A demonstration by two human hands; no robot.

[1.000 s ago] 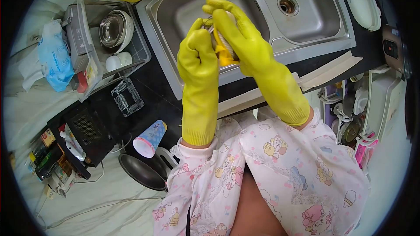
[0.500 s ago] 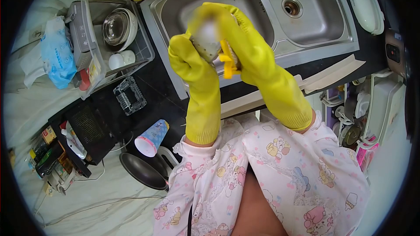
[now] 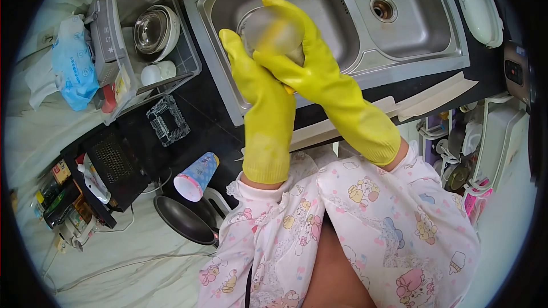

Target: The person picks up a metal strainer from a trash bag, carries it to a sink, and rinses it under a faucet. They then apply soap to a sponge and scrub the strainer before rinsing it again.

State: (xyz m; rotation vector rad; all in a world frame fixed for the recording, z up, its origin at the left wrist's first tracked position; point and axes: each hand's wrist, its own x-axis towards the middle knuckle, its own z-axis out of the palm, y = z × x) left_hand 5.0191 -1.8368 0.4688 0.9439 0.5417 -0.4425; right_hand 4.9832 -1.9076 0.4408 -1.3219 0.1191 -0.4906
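Both my hands wear long yellow rubber gloves and meet over the left sink basin (image 3: 337,28). Between them is a round, silvery-grey piece (image 3: 251,29), its middle blurred. My left hand (image 3: 251,77) cups it from the left and below, thumb up along its side. From the right, my right hand (image 3: 314,60) grips it, one finger over the top edge and another across the near side. A small orange-yellow bit (image 3: 289,89) peeks out beneath the gloves near the wrists. The piece's exact kind I cannot tell.
Left of the sink stands a clear dish rack (image 3: 191,74) holding bowls (image 3: 153,34) and white cups (image 3: 158,72). A pink-and-blue paper cup (image 3: 197,177) and dark frying pan (image 3: 185,219) lie nearer. Right are the second basin (image 3: 411,28) and a white lidded dish (image 3: 479,14).
My hands have turned the round piece, bringing its rounded outline into view and mostly hiding the orange-yellow part. My left fingers have opened out from a curl, and the right hand has shifted its hold.
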